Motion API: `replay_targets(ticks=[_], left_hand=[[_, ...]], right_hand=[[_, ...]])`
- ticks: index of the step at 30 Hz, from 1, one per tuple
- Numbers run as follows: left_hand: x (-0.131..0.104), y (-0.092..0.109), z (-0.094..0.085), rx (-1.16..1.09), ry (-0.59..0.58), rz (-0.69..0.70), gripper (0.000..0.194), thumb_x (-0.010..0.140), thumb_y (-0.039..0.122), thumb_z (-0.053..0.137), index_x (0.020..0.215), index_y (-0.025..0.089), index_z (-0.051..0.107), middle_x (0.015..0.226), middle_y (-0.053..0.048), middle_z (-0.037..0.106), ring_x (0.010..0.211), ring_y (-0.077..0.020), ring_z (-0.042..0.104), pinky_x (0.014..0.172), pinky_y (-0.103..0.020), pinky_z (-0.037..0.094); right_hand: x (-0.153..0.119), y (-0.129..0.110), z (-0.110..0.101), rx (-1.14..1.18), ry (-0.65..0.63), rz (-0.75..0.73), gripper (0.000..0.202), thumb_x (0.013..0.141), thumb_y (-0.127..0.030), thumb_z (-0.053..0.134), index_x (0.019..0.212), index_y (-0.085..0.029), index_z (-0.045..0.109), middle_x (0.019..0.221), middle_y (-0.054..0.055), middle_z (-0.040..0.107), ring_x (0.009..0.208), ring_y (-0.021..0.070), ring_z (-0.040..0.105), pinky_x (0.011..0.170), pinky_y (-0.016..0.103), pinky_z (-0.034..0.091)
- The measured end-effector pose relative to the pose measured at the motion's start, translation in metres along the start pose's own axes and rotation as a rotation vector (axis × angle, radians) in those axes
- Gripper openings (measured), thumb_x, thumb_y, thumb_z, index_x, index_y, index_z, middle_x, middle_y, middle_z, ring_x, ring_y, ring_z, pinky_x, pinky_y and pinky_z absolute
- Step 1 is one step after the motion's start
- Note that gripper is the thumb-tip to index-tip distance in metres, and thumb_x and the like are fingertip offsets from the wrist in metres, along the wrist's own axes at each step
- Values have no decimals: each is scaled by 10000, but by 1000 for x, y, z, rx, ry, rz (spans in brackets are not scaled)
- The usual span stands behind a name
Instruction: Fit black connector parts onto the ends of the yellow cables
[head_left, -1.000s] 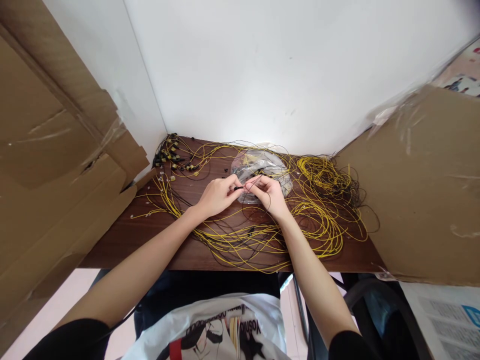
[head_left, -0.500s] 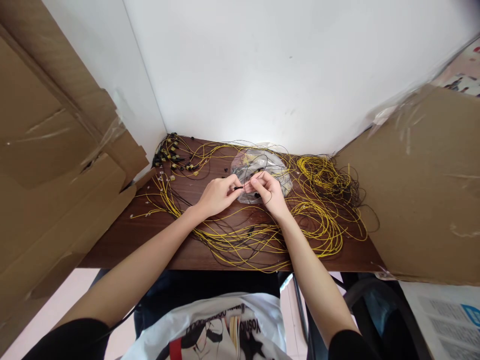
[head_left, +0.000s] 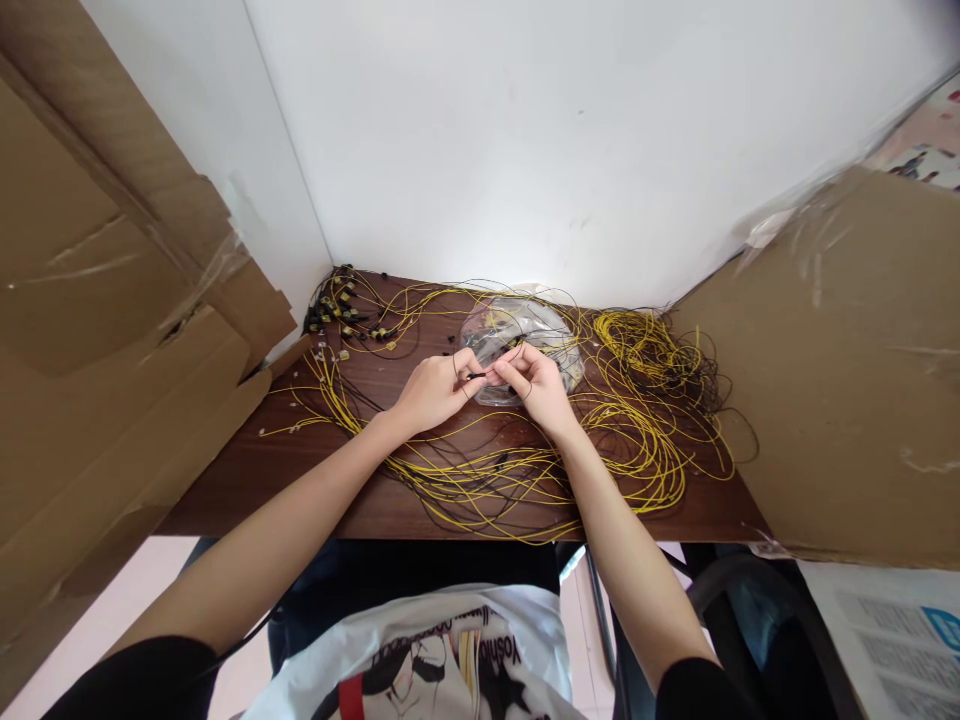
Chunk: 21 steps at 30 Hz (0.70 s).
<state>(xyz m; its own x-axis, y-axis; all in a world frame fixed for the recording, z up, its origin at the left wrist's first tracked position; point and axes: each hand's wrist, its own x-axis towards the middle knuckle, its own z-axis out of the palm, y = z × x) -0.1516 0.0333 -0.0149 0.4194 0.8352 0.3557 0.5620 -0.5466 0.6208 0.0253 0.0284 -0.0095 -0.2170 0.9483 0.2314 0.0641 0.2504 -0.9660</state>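
Holds a small black piece (head_left: 476, 376) in the left hand (head_left: 437, 390), thumb and fingers drawn narrow around it, just above the middle of the table (head_left: 255, 490). Cannot make out its full shape, being partly covered by fingertips. Pinches a thin dark wire (head_left: 531, 391) in the right hand (head_left: 546, 400), also narrow, close beside the left fingertips (too fine there to follow properly). Cannot tell wire and black piece as joined or merely close together.

Has a clear plastic bag (head_left: 536, 318) behind and beneath both hands, partly hidden by fingers and crossing strands. Shows dark bits and some yellow through the film, too blurred to name or count. At the far left corner, has a cluster of black connectors (head_left: 337, 305) with yellow parts, heaped too closely to separate. To the right, has a yellow coil (head_left: 637, 345), tangled with black strands. Nearer the front edge, spreads a loose yellow-and-black bundle (head_left: 480, 490) across the table, partly hidden under the right forearm (head_left: 615, 530).

Stands between the left cardboard (head_left: 90, 300) and the right cardboard (head_left: 840, 370), both cut off by the view, with a white wall (head_left: 525, 150) behind. Cuts off a printed sheet (head_left: 892, 640) at lower right, text unreadable.
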Motion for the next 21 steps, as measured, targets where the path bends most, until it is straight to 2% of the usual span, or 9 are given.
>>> replay_targets(ticks=[12,18,21], left_hand=[[0,1,0,-27,11,-9,130,805,283,553,827,160,587,584,28,522,518,-91,431,521,-203,286],[2,-1,6,-219,89,-8,127,768,237,580,849,143,609,667,14,530,567,-84,454,546,-195,345],[4,-3,6,-350,134,-50,161,739,231,614,866,133,624,686,5,540,595,-87,471,563,-196,380]], right_hand=[[0,1,0,18,18,-9,263,773,-425,641,791,-177,553,727,32,681,670,151,653,709,312,539],[0,3,1,51,81,51,276,738,-425,671,775,-178,556,681,28,679,625,158,646,679,323,540],[1,4,0,33,82,59,260,737,-402,675,763,-166,570,687,36,674,638,154,641,676,309,529]])
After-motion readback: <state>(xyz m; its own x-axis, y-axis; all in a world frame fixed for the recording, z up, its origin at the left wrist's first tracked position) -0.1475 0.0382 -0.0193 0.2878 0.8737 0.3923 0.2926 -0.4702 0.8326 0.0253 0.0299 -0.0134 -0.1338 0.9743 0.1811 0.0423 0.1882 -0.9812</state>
